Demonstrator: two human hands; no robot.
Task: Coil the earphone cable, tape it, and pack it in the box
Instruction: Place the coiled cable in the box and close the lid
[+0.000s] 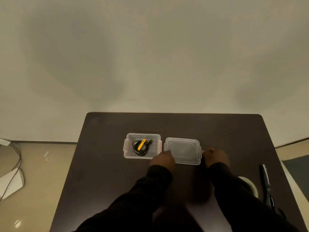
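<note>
Coiled earphone cable lies packed in the box; both hands' grip pinches the lid edges, left hand, right hand. Next, probably: lift it leftward onto the box.

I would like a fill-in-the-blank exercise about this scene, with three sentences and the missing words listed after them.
1. The coiled cable with the yellow tape lies inside the ____.
2. The lid lies flat on the table, to the ____ of the box.
3. Both hands, left and right, are at the near corners of the ____.

Missing words: box; right; lid
</note>
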